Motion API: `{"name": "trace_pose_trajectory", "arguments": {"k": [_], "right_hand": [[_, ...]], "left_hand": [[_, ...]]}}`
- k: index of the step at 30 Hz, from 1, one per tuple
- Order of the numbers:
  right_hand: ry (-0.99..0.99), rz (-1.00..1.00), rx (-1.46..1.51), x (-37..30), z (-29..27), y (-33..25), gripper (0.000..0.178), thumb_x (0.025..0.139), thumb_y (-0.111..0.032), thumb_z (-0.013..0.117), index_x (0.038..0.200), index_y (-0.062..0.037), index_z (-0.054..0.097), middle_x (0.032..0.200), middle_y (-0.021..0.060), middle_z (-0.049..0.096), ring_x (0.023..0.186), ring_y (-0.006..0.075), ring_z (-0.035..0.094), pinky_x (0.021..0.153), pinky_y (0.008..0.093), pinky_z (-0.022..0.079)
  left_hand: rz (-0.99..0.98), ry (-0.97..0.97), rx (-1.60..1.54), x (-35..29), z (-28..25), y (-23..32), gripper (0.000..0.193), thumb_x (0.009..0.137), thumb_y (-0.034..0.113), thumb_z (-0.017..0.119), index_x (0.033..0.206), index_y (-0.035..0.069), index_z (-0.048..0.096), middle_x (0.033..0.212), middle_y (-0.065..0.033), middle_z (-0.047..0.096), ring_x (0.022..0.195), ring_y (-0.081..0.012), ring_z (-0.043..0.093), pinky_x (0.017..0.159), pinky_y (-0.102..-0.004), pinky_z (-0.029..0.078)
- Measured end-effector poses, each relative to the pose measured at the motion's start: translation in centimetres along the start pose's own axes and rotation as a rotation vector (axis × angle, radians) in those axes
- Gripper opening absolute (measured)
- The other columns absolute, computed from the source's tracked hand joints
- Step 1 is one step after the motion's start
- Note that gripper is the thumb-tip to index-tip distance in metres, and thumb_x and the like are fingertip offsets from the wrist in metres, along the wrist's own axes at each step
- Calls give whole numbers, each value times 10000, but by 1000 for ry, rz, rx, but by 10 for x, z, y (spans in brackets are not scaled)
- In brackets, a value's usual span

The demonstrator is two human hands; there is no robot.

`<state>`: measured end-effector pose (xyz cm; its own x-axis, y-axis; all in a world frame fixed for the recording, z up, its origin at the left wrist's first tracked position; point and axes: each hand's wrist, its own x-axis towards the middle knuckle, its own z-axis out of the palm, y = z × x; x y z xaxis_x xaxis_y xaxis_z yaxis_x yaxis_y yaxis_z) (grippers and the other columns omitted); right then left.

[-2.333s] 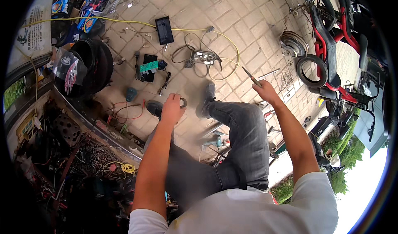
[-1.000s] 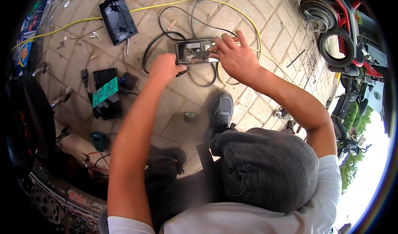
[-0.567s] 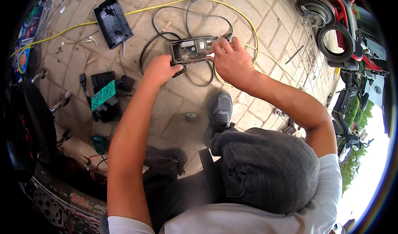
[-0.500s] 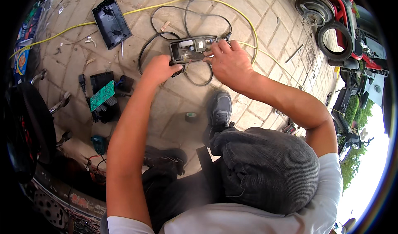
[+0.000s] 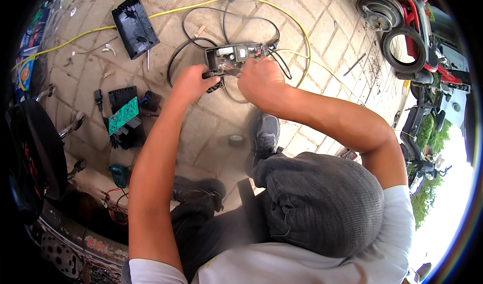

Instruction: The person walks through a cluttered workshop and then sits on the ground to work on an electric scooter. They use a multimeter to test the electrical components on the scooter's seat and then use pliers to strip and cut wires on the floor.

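An opened black charger case (image 5: 211, 61) lies on the paving, its electronic parts facing up. Among them are a silvery box-shaped component (image 5: 242, 53) and a white one. My left hand (image 5: 192, 84) is closed around the near left corner of the case, thumb on top, beside a small black part. At the near right side of the case is my right hand (image 5: 261, 78), its fingers curled together at the edge. A thin dark strip shows between the two hands; what my right fingertips pinch is hidden. Black cables loop around the case.
A black case shell (image 5: 135, 27) with a screwdriver beside it lies at far left. Left of my arm sit a green circuit board (image 5: 124, 116) and a teal device (image 5: 119, 175). A yellow cable (image 5: 302, 30) curves behind. A tape roll (image 5: 235, 140) lies near my shoe; a tyre (image 5: 404, 51) stands right.
My right hand has moved left and nearer, from over the right end of the case to its near edge. A black cable loop now shows right of the case. My left hand has barely moved.
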<state>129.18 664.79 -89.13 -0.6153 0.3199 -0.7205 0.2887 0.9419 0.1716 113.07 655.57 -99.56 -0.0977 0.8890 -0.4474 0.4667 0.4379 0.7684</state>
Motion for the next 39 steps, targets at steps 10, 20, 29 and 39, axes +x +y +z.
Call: {"name": "trace_pose_trajectory", "arguments": {"k": [10, 20, 29, 39], "right_hand": [[360, 0, -157, -20, 1, 39, 243, 861, -163, 591, 1041, -48, 708, 1145, 152, 544, 1154, 294, 466, 1007, 544, 344], [428, 57, -121, -12, 19, 37, 325, 823, -170, 605, 1102, -24, 684, 1442, 183, 375, 1298, 370, 350, 1005, 718, 264], [444, 43, -55, -1, 37, 36, 278, 846, -179, 572, 1043, -25, 692, 1233, 118, 500, 1105, 288, 474, 948, 526, 371], [645, -30, 138, 7, 58, 50, 255, 898, -287, 559, 797, -93, 690, 932, 36, 548, 890, 221, 512, 730, 350, 397]], "left_hand": [[468, 640, 274, -16, 21, 10, 214, 793, 134, 721, 946, 15, 629, 997, -130, 677, 794, -317, 646, 670, -412, 518], [301, 509, 66, -14, 24, 12, 175, 803, 71, 701, 944, -4, 632, 1090, -172, 668, 930, -359, 645, 775, -393, 524], [379, 525, 199, -12, 22, 8, 200, 801, 108, 699, 955, 10, 617, 1039, -152, 676, 882, -329, 653, 739, -405, 535], [505, 311, 322, 10, -7, 35, 433, 774, 110, 687, 1182, 2, 586, 1357, -138, 522, 1240, -327, 480, 1040, -403, 394]]}}
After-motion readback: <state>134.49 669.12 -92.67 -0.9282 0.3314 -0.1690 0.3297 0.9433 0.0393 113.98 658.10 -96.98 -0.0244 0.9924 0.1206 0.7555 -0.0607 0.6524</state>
